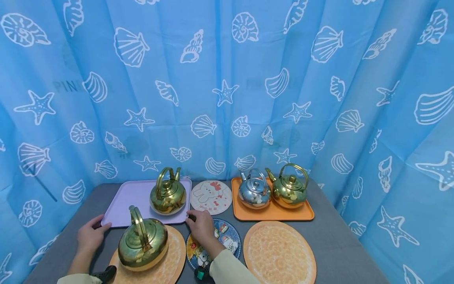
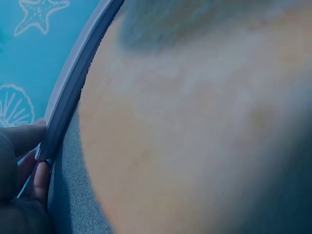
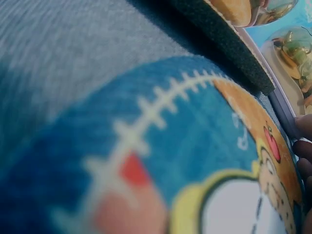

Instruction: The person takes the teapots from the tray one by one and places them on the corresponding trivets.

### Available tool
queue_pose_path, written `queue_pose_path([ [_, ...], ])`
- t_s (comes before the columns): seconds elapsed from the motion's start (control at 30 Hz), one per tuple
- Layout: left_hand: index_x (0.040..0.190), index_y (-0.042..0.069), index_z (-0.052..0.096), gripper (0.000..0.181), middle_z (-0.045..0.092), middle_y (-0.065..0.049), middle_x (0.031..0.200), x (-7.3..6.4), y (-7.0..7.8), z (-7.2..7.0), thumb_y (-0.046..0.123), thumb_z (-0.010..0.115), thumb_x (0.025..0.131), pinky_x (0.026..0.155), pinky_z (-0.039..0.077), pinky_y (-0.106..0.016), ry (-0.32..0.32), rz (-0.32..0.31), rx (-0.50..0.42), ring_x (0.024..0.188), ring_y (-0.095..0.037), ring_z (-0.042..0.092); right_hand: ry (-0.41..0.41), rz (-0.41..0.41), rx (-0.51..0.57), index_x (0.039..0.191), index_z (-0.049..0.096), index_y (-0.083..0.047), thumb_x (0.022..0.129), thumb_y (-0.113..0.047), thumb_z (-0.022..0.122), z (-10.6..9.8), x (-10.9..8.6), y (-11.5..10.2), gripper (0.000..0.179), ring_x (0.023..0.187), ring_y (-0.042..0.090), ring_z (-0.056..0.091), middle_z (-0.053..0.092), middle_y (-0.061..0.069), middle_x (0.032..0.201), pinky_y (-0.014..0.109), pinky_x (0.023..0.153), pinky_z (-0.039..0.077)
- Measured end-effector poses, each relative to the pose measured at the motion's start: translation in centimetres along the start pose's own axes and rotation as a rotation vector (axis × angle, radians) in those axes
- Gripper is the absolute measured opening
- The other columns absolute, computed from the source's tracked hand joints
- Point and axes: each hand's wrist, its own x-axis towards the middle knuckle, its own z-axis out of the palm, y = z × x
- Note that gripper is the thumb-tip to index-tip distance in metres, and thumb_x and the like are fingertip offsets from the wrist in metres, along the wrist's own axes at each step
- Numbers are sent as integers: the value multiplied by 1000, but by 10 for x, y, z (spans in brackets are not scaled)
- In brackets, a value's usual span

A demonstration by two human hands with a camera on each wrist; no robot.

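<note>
A lilac tray (image 1: 133, 199) lies on the grey table with a gold teapot (image 1: 168, 197) standing on its right half. My left hand (image 1: 90, 234) pinches the tray's front left corner; the left wrist view shows fingers (image 2: 24, 139) above and below the rim. At the front right corner, my right hand (image 1: 203, 227) holds the tray's edge, its fingertips (image 3: 304, 127) just showing in the right wrist view. Between my arms, a second gold teapot (image 1: 142, 244) stands on an oval, bread-patterned mat (image 1: 173, 252). Under my right forearm lies a blue cartoon mat (image 1: 230, 232).
A round rabbit-print mat (image 1: 211, 197) sits right of the tray. Further right, an orange tray (image 1: 244, 213) bears a silver teapot (image 1: 254, 193) and a gold teapot (image 1: 290, 191). Another bread-patterned mat (image 1: 280, 252) lies in front of it. A blue shell-print curtain (image 1: 227, 98) hangs behind.
</note>
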Motion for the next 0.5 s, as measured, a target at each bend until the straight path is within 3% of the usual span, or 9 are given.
queue_pose_path([
  [0.2, 138, -12, 43, 49, 41, -37, 137, 0, 3, -3, 11, 58, 96, 102, 33, -61, -45, -6, 57, 127, -52, 37, -44, -26, 29, 110, 75, -22, 89, -25, 73, -5, -1, 0, 22, 88, 11, 53, 67, -9, 100, 33, 78, 48],
  [0.37, 140, -11, 40, 53, 37, -37, 140, -1, 3, -5, 15, 58, 98, 104, 30, -62, -79, -19, 52, 130, -53, 32, -123, -39, 120, 112, 73, -16, 91, -21, 69, -15, 0, -1, 21, 95, 12, 59, 67, -5, 105, 35, 82, 51],
  [0.5, 141, -10, 39, 54, 39, -37, 139, -1, 3, -4, 16, 57, 98, 103, 30, -61, -70, -23, 60, 129, -52, 34, -173, -60, 198, 113, 71, -9, 91, -17, 69, -27, 4, -8, 24, 94, 15, 64, 69, 2, 107, 34, 78, 54],
])
